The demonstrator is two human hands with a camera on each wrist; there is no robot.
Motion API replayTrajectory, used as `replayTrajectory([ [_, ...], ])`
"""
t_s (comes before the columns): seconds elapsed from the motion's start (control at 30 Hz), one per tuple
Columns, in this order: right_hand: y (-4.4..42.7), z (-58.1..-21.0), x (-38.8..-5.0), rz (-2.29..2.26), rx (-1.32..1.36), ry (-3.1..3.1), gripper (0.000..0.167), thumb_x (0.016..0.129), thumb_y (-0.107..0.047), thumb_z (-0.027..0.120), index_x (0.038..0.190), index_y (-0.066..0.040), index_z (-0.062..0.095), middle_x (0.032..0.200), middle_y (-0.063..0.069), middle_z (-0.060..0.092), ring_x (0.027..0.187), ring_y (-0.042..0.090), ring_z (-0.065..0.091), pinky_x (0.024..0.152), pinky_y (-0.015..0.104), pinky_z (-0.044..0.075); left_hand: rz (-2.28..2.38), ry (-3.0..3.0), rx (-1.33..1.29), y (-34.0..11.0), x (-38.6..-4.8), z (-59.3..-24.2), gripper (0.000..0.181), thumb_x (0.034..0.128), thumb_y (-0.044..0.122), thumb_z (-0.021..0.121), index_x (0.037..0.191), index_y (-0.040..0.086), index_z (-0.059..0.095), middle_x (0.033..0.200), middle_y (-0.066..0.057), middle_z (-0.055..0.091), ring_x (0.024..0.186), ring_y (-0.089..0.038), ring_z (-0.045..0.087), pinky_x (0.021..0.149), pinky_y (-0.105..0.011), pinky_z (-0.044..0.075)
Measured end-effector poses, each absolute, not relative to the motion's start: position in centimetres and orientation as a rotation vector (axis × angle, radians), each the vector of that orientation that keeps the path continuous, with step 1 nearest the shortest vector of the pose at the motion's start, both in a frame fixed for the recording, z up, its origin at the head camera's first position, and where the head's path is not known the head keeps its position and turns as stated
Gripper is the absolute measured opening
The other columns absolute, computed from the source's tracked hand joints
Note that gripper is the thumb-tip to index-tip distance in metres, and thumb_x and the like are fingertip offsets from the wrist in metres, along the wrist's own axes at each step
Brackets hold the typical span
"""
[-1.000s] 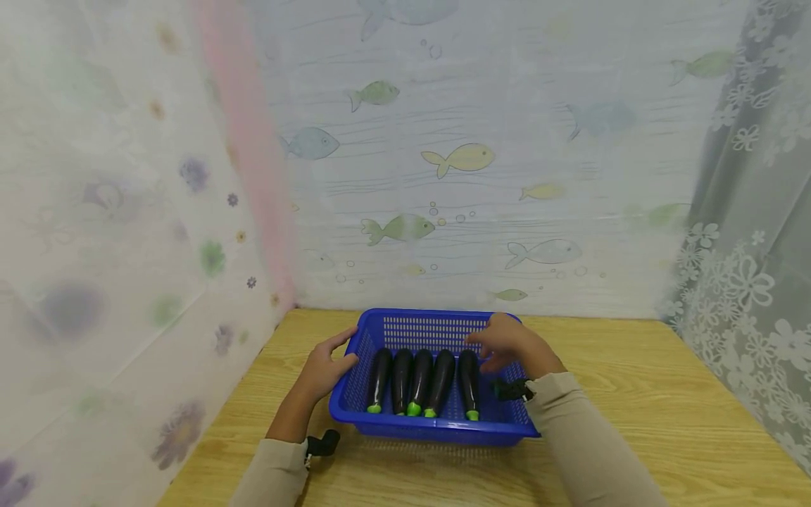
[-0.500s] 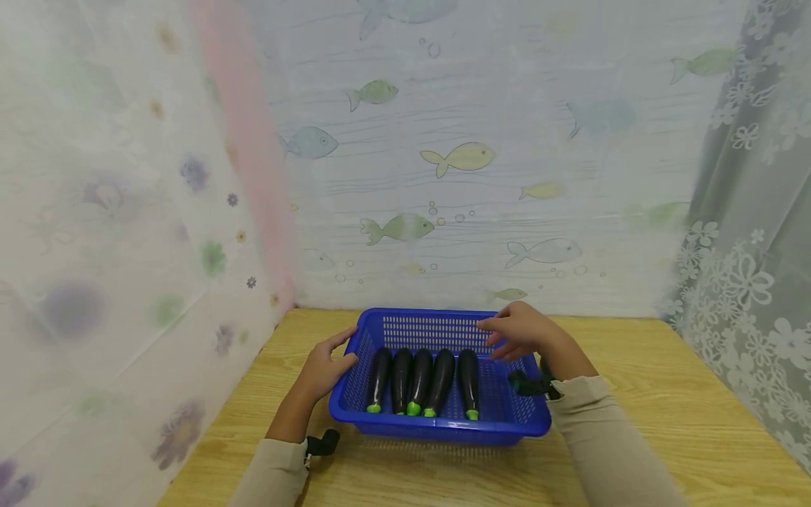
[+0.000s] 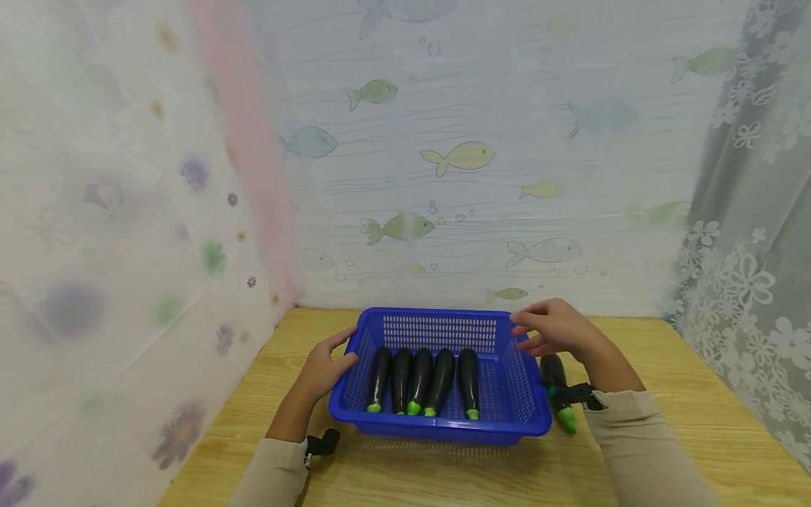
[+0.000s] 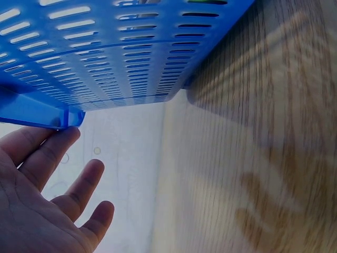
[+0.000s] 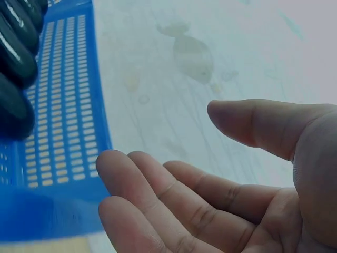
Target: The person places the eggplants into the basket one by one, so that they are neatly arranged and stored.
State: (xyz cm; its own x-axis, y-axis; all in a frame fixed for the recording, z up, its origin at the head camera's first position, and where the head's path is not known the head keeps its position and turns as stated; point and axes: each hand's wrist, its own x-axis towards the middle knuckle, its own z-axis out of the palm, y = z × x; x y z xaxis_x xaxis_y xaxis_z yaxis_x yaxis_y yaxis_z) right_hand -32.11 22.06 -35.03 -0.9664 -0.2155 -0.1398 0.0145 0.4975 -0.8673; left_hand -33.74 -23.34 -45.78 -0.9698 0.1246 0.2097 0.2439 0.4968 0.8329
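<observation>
Several dark eggplants point(image 3: 421, 380) with green caps lie side by side in a blue plastic basket point(image 3: 437, 424). My left hand point(image 3: 322, 368) holds the basket's left rim, with thumb and forefinger at its top edge. In the left wrist view, fingertips of the left hand point(image 4: 58, 184) meet the rim from outside, while two other fingers stand free. My right hand point(image 3: 557, 327) hovers by the basket's right rim, fingers loosely bent and apart from the thumb, holding nothing. Another eggplant point(image 3: 566, 419) lies on the table right of the basket, partly covered by the right wrist's black camera.
The wooden table point(image 3: 671, 415) runs around the basket. Behind it hangs a pale curtain point(image 3: 545, 211) with fish prints. A flowered sheet point(image 3: 127, 282) borders the left side, and a lace curtain point(image 3: 754, 282) the right. Inside the basket, bare floor shows right of the eggplants.
My right hand has moved right, from over the inside of the basket to its right rim. The eggplant on the table has come into view. The left hand and basket stay put.
</observation>
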Motion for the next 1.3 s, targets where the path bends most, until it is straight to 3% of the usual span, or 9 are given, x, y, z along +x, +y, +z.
replayTrajectory([
  [0.37, 25.9, -35.8, -31.0, -1.579, -0.136, 2.467, 0.067, 0.105, -0.041, 0.057, 0.149, 0.010, 0.044, 0.133, 0.028, 0.065, 0.111, 0.033, 0.074, 0.091, 0.047, 0.061, -1.493, -2.620, -0.319, -23.2, -33.6, -45.6, 0.064, 0.0922, 0.025, 0.065, 0.155, 0.022, 0.051, 0.158, -0.015, 0.048, 0.144, -0.044, 0.046, 0.112, -0.063, 0.042],
  [0.67, 28.6, -38.1, -29.8, -1.614, -0.105, 2.422, 0.078, 0.104, -0.046, 0.058, 0.153, 0.011, 0.037, 0.135, 0.023, 0.065, 0.124, 0.039, 0.066, 0.093, 0.043, 0.061, -1.501, -2.621, -0.297, -23.3, -33.7, -45.6, 0.064, 0.0927, 0.025, 0.066, 0.155, 0.023, 0.051, 0.158, -0.017, 0.048, 0.145, -0.045, 0.045, 0.113, -0.064, 0.041],
  [0.93, 30.6, -40.4, -29.0, -1.627, -0.017, 2.416, 0.081, 0.103, -0.046, 0.058, 0.154, 0.012, 0.033, 0.139, 0.023, 0.063, 0.120, 0.031, 0.069, 0.092, 0.041, 0.061, -1.517, -2.609, -0.309, -23.3, -33.6, -45.6, 0.064, 0.0923, 0.023, 0.066, 0.154, 0.022, 0.051, 0.158, -0.017, 0.048, 0.145, -0.044, 0.044, 0.114, -0.065, 0.039],
  [1.3, 31.2, -42.3, -29.3, -1.647, 0.078, 2.404, 0.080, 0.103, -0.045, 0.060, 0.154, 0.012, 0.034, 0.143, 0.028, 0.057, 0.125, 0.034, 0.065, 0.093, 0.040, 0.060, -1.503, -2.617, -0.304, -23.2, -33.6, -45.6, 0.064, 0.0920, 0.023, 0.066, 0.154, 0.022, 0.052, 0.157, -0.017, 0.049, 0.146, -0.043, 0.043, 0.116, -0.067, 0.036],
])
